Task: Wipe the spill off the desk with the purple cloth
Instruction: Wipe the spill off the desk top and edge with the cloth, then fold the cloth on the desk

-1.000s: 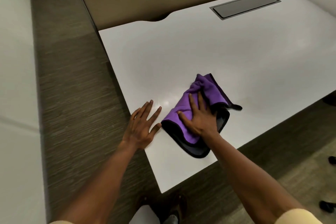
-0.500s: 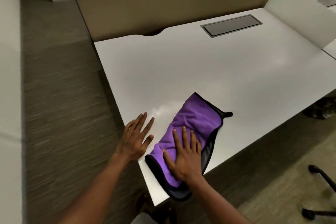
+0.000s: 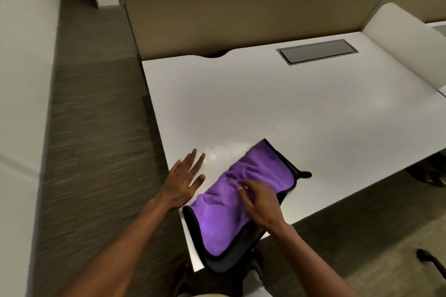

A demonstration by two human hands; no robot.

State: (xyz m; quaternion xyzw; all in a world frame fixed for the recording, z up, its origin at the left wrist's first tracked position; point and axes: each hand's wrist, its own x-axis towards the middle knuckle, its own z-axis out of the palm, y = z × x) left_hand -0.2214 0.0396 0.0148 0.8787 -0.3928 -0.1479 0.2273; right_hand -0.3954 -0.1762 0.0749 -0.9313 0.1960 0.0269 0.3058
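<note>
The purple cloth [image 3: 243, 200] lies on the white surface [image 3: 265, 108] at its near left corner, folded double, with a black border around it. Its near end hangs a little over the front edge of the surface, and a small black loop sticks out at its far right corner. The right hand [image 3: 259, 202] rests on top of the middle of the cloth, its fingers [image 3: 245, 185] curled and bunching the fabric a little; whether it really grips the cloth or only presses on it, I cannot tell. The left hand [image 3: 185, 181] lies flat and released on the surface just beside the left edge of the cloth, fingers spread, holding nothing. A faint shiny patch shows on the surface just beyond the left hand. Farther back, a dark rectangular cable hatch [image 3: 317, 51] is set into the surface, and a beige partition [image 3: 241, 17] stands behind it.
</note>
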